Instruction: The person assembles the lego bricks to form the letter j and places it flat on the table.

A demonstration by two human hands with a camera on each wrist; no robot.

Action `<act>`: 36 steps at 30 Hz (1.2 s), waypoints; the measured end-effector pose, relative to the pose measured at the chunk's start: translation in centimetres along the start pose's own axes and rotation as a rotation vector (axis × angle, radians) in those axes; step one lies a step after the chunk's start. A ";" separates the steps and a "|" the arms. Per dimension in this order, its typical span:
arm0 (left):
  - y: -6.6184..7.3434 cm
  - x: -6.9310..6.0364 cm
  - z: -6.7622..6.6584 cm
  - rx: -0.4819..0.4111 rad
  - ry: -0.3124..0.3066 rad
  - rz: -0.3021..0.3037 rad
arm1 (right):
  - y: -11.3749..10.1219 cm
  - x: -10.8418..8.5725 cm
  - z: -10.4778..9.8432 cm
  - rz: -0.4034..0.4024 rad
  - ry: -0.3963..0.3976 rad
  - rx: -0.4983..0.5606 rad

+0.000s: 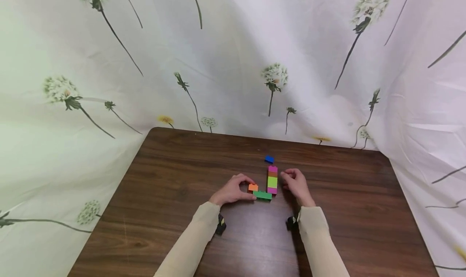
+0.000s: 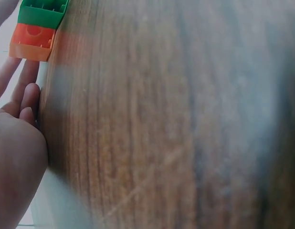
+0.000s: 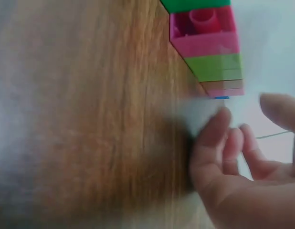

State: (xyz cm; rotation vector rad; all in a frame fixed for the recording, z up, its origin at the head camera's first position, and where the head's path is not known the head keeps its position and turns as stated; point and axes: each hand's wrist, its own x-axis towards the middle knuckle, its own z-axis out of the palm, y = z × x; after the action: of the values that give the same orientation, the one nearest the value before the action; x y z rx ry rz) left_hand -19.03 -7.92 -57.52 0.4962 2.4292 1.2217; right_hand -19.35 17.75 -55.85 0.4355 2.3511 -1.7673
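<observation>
My left hand (image 1: 233,190) pinches an orange brick (image 1: 253,187) and a green brick (image 1: 263,195) between fingers and thumb. Both rest on the table; in the left wrist view the green brick (image 2: 42,13) shows its hollow underside beside the orange brick (image 2: 33,40). Just right of them lies a stack of pink, brown and lime bricks (image 1: 272,180), studs facing away. The right wrist view shows the stack's hollow pink end (image 3: 205,36). Beside the stack's right side, my right hand (image 1: 296,184) has loosely curled fingers and holds nothing.
A small blue brick (image 1: 269,159) lies beyond the far end of the stack. All of it stands on a dark wooden table (image 1: 174,163), with a white flower-printed cloth (image 1: 233,58) hanging behind and along the sides.
</observation>
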 end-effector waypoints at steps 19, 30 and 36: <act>0.1 0.1 0.1 -0.013 0.020 -0.015 | -2.2 4.7 1.2 -0.170 -0.045 -0.276; 0.0 0.1 0.1 -0.013 0.019 -0.004 | -2.9 5.3 2.0 -0.160 -0.083 -0.357; 0.0 0.1 0.1 -0.009 0.021 0.002 | -3.2 5.6 2.5 -0.109 -0.087 -0.424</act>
State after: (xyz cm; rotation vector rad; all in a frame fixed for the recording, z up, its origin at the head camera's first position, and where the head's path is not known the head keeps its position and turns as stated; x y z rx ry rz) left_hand -19.07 -7.82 -57.61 0.4851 2.4405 1.2443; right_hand -25.75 15.27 -55.36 0.1657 2.6293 -1.2390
